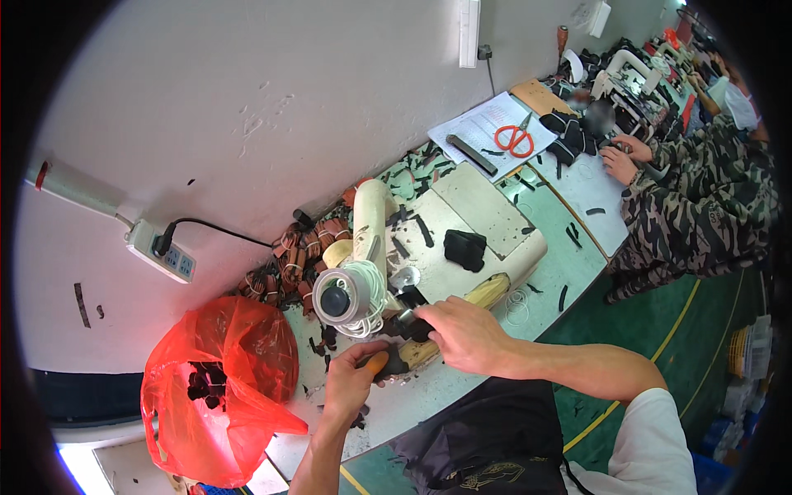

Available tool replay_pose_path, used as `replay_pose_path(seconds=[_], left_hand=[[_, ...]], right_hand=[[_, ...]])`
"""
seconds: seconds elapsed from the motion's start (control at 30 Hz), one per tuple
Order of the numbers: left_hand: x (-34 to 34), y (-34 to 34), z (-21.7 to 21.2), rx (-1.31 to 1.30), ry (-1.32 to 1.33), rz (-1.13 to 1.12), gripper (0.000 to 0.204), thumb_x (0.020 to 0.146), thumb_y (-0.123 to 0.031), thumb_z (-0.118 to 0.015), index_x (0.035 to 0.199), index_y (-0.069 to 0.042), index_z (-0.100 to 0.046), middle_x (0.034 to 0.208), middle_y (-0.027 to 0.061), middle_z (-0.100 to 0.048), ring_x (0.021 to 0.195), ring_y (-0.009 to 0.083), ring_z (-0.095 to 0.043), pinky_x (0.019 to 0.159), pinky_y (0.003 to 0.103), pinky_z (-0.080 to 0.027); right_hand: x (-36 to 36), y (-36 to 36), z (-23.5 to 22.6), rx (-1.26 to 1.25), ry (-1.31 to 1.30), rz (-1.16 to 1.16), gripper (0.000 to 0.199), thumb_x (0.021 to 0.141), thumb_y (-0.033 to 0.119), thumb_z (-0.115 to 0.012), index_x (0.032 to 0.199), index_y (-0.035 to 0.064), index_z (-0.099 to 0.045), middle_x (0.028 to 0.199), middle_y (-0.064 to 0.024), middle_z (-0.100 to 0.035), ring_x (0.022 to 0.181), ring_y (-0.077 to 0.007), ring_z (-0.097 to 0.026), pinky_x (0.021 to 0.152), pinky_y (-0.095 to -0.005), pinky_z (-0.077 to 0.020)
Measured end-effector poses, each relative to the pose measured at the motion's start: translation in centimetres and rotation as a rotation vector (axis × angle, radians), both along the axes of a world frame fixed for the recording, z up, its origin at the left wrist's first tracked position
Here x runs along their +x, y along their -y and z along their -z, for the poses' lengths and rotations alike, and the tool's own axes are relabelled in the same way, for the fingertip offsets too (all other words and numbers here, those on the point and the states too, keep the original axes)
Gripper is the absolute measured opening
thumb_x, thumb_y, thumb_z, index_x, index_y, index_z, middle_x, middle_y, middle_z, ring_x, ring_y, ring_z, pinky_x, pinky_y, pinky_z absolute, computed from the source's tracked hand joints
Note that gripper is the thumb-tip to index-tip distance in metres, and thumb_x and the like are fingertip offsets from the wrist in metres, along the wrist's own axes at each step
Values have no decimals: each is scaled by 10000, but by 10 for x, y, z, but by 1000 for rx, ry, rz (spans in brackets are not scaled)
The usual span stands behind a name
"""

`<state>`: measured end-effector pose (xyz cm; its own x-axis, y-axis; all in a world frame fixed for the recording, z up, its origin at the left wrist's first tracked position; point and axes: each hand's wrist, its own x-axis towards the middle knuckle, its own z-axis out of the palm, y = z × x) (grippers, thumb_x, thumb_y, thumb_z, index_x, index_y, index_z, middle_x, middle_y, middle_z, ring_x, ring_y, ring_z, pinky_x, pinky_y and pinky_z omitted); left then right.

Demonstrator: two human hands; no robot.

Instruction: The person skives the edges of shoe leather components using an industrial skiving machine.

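Note:
My left hand (351, 379) is closed at the near edge of the machine bed, its fingers around a dark piece with an orange oval part (377, 363). Just to the right, my right hand (466, 334) has its fingers curled on a black object with a shiny metal part (407, 317); its kind is hard to make out. Beneath the hands runs a rough yellowish wooden bar (488, 290), partly covered by my right hand. An off-white machine (483, 202) lies behind it, with a black folded piece (464, 249) on top. White cord (363, 301) hangs around the machine's upright end.
A red plastic bag (223, 330) with dark pieces stands left. Bundled brown strips (295, 260) lie by the wall, under a power strip (169, 254). Red-handled scissors (515, 140) rest on paper sheets (470, 124). A co-worker in a camouflage sleeve (685, 194) works at right.

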<state>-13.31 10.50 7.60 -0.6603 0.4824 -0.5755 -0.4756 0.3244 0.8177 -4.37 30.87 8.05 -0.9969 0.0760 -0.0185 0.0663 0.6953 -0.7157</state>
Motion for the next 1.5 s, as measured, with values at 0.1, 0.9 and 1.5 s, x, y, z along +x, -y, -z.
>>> replay_pose_path(seconds=[0.1, 0.9, 1.5], left_hand=[[-2, 0, 5, -153, -128, 20, 219, 883, -84, -648, 1052, 55, -633, 850, 99, -685, 560, 93, -570, 468, 243, -445], [36, -13, -19, -256, -772, 138, 171, 886, -115, -649, 1030, -46, -709, 889, 117, -713, 793, 146, -663, 718, 319, -511], [6, 11, -5, -52, 56, 114, 167, 942, -69, -549, 1058, 47, -582, 746, 79, -614, 575, 116, -567, 507, 239, -462]], right_hand=[[0, -7, 3, -44, 8, -51, 228, 767, 19, -615, 993, -1, -595, 906, -148, -611, 911, -337, -573, 792, -430, -470], [24, 34, -2, -1204, 514, 68, 223, 905, 32, -567, 1120, -7, -608, 972, -47, -627, 954, -121, -592, 843, -261, -476], [22, 0, -1, -335, 83, -66, 213, 836, 6, -572, 1049, 18, -561, 967, -171, -626, 910, -365, -605, 774, -448, -467]])
